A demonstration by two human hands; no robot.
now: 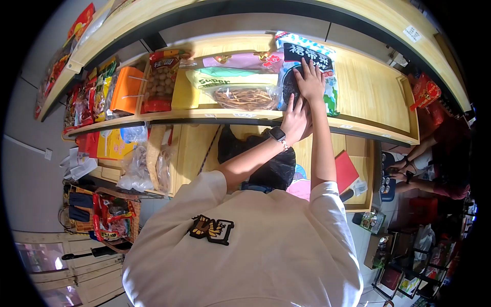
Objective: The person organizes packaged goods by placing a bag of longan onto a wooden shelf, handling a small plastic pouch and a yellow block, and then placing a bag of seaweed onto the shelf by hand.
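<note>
A blue, black and white bag of dried seaweed (330, 84) with large white characters lies on the wooden shelf. My right hand (310, 84) rests flat on its front, fingers spread. Lower down, at the bag's near edge, is my left hand (295, 122), with a dark watch on its wrist. Its fingers stretch upward against the bag, and the right arm partly covers this hand. To the left of the bag lies a clear packet of thin brown dried strips (245, 97) with green "super" lettering.
Further left on the shelf are a bag of round brown dried fruit (162, 82) and an orange box (128, 89). A black plastic bag (271, 163) hangs over the lower shelf, near a red card (346, 171). Another person's hands (401, 171) show at right.
</note>
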